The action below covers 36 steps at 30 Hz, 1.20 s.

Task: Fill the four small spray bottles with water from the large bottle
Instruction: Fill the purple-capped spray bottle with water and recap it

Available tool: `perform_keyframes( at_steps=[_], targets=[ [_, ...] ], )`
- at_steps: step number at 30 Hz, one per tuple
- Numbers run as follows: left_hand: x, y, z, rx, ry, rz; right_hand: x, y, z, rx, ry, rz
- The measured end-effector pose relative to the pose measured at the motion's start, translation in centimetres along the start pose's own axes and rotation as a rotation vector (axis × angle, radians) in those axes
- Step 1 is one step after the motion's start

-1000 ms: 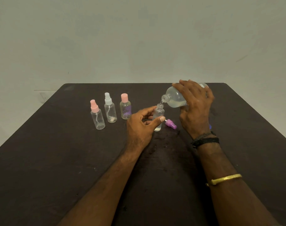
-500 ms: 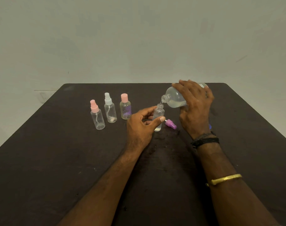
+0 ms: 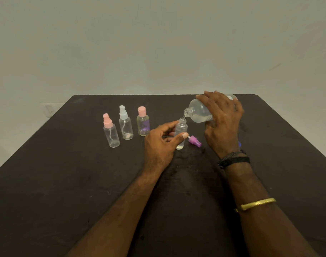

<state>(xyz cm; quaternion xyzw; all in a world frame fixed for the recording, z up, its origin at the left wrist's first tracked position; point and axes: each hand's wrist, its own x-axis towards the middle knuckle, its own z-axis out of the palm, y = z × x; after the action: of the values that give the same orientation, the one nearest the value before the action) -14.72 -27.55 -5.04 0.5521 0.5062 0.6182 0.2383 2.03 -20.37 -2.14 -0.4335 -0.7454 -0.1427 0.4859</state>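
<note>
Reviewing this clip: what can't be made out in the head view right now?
All head view.
Rear half of the large bottle: covered by the right hand, so water left is unclear.
A blue object: only a sliver shows behind the right wrist; unidentifiable.
Middle of the open small bottle: covered by the left hand, hiding the fill level.
The three capped small bottles: contents too clear and small to judge.

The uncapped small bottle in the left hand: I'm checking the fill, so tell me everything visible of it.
The uncapped small bottle is clear, plastic-looking, cylindrical, with an open neck. It stands upright on the dark table, the left hand pinching it between thumb and fingers. A little water shows at its bottom. The large bottle, tilted by the right hand, pours a thin stream into its mouth. A purple spray cap lies beside it.
</note>
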Motion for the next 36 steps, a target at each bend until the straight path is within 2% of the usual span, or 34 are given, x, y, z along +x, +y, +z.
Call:
perform_keyframes(
  at_steps=[25, 32, 36],
  targets=[
    [0.04, 0.18, -0.06, 0.026, 0.04, 0.006, -0.06, -0.02, 0.52, 0.023, -0.021, -0.008],
    [0.04, 0.29, -0.12, 0.017, 0.075, 0.025, 0.05, -0.07, 0.25, 0.214, -0.03, 0.045],
    [0.07, 0.27, -0.09, 0.024, 0.074, 0.02, 0.02, -0.15, -0.33, 0.317, -0.04, 0.218]
  ],
)
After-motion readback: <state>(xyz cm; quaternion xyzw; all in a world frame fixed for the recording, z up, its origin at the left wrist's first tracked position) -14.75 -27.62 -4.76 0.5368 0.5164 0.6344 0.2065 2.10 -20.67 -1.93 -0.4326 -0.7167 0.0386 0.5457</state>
